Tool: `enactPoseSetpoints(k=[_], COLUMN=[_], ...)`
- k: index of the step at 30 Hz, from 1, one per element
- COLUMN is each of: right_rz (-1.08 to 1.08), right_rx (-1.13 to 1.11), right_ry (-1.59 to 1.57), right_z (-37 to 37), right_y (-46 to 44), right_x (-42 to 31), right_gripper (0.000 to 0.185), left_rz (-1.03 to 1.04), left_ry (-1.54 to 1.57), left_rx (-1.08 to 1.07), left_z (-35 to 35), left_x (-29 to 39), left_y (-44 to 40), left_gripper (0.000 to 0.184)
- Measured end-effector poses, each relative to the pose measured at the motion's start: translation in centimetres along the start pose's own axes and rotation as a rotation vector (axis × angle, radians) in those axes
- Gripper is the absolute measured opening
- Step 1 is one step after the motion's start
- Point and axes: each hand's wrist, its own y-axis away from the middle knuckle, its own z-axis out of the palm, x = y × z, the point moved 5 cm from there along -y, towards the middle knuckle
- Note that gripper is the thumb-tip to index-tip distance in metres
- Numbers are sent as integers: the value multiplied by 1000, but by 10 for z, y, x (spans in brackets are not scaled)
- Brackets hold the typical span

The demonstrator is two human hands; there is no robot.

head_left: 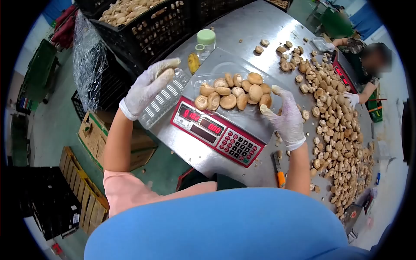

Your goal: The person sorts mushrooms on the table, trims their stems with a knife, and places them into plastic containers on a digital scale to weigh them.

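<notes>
My left hand (149, 89), in a white glove, holds a clear plastic tray (152, 113) with rows of slots, left of the scale. My gloved right hand (286, 115) is at the right end of a pile of brown mushrooms (228, 102). Its thumb and fingers are spread on either side of an end mushroom (265, 101); a firm grip is not visible. The mushrooms appear to sit in a clear container on the red digital scale (208, 135), whose metal platform (247, 125) shows beneath. Red digits glow on its display.
Loose mushrooms (333, 143) cover the metal table's right side. An orange-handled knife (279, 171) lies near my right forearm. A green-lidded jar (205, 41) stands behind the scale, near black crates (143, 43). A co-worker (359, 65) reaches in at upper right, beside another scale (344, 74).
</notes>
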Motion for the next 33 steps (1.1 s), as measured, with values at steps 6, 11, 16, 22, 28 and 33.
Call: enactPoseSetpoints(k=[6, 11, 16, 22, 28, 33], right_rz=[103, 317, 279, 57, 88, -164], right_rx=[174, -51, -10, 45, 72, 90], right_ry=[108, 148, 236, 105, 159, 264], right_z=[-17, 13, 6, 1, -5, 15], right_y=[-4, -6, -3, 4, -4, -32], right_x=[58, 77, 50, 9, -21, -37], right_gripper=[30, 31, 37, 48, 36, 23], left_rz=[-214, -286, -265, -243, -239, -251], left_ry=[19, 78, 149, 136, 136, 144], left_rx=[-67, -120, -71, -55, -59, -42], left_z=[36, 55, 61, 64, 59, 61], left_x=[-37, -46, -50, -50, -51, -49], left_y=[11, 8, 2, 2, 9, 14], left_gripper=[61, 79, 78, 79, 80, 83])
